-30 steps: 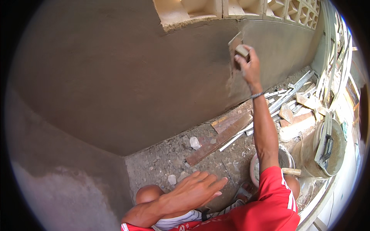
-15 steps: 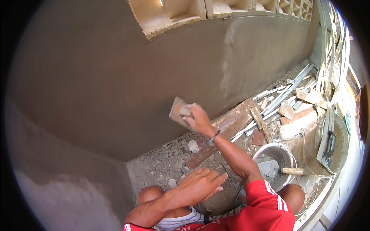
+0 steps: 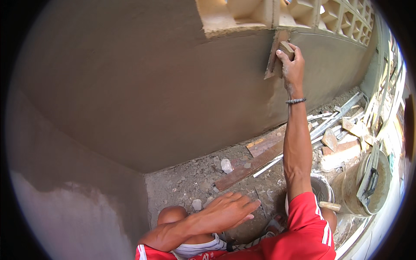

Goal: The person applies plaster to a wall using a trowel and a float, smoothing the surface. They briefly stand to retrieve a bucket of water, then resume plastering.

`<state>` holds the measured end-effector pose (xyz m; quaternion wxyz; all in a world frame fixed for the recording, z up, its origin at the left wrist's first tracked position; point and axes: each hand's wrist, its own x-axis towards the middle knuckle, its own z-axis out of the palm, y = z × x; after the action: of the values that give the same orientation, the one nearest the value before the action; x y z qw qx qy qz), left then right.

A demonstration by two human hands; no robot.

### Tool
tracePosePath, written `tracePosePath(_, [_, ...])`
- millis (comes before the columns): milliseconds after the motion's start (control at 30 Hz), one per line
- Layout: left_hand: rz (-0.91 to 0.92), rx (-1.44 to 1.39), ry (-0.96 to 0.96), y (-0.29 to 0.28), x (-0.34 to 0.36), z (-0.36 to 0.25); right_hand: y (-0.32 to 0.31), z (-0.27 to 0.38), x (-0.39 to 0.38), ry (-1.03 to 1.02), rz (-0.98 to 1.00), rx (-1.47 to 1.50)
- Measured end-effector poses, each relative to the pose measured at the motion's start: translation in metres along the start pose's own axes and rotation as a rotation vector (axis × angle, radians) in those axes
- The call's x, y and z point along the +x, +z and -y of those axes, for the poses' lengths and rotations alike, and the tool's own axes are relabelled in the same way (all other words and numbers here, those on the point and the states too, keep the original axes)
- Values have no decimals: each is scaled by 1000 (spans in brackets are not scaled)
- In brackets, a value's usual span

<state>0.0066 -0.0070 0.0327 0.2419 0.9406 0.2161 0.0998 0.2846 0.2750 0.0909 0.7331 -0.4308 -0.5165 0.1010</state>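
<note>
A flat float (image 3: pixel 273 60) with a block handle lies against the grey plastered wall (image 3: pixel 151 91), just below the cream breeze blocks (image 3: pixel 234 13). My right hand (image 3: pixel 291 60) grips its handle at arm's length, high on the right part of the wall. My left hand (image 3: pixel 229 210) hangs in front of my body, fingers loosely extended and apart, holding nothing, with the forearm over my bent knee.
Rubble, planks (image 3: pixel 245 170) and white strips line the wall's foot. A mortar bucket (image 3: pixel 318 184) with a wooden-handled tool (image 3: pixel 329 206) is partly behind my arm. A larger bucket (image 3: pixel 346 188) has a long float (image 3: pixel 368 177) across it. A side wall (image 3: pixel 65 195) stands at left.
My right hand and the float went down and leftward half a second ago and are now back up, just under the breeze blocks. My left hand has barely moved.
</note>
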Motion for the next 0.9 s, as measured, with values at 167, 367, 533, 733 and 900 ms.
tracePosePath(167, [-44, 42, 26, 1, -9, -1, 124, 46, -133, -394, 87, -273])
tracePosePath(367, [-130, 50, 65, 1, -7, -8, 169, -7, -306, -726, 864, -498])
tracePosePath(533, [-184, 58, 83, 3, -26, -18, 135, 62, -250, -470, 864, -351])
tracePosePath(733, [-193, 3, 151, 0, -24, 0, 126, 215, -38, -569, 153, -89])
tracePosePath(900, [-108, -15, 105, -13, -15, 7, 204, 238, -12, -799, 61, -344])
